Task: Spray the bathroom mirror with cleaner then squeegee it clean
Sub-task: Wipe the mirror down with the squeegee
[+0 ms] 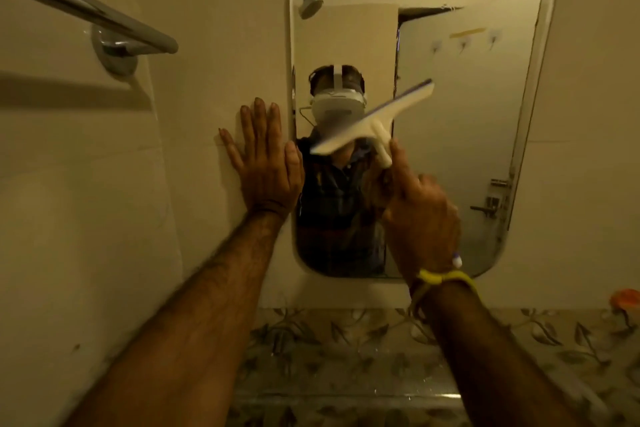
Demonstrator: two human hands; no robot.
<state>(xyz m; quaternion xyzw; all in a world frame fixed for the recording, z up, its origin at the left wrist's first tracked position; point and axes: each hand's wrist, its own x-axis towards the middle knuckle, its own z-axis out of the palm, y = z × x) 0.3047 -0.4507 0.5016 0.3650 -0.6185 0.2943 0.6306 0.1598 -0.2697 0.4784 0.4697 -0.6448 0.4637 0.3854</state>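
Note:
A tall mirror (460,135) with rounded corners and a white frame hangs on the cream wall. My right hand (420,210) grips the handle of a white squeegee (377,118), forefinger stretched along it. The blade is tilted, its right end higher, in front of the mirror's middle; the motion blur hides whether it touches the glass. My left hand (265,163) lies flat on the wall at the mirror's left edge, fingers spread, its thumb on the frame. No spray bottle is in view.
A chrome towel bar (86,12) juts from the wall at upper left. Below the mirror runs a band of leaf-patterned tiles (346,340). An orange object (625,298) shows at the right edge. The mirror reflects a person, a shower head and a door.

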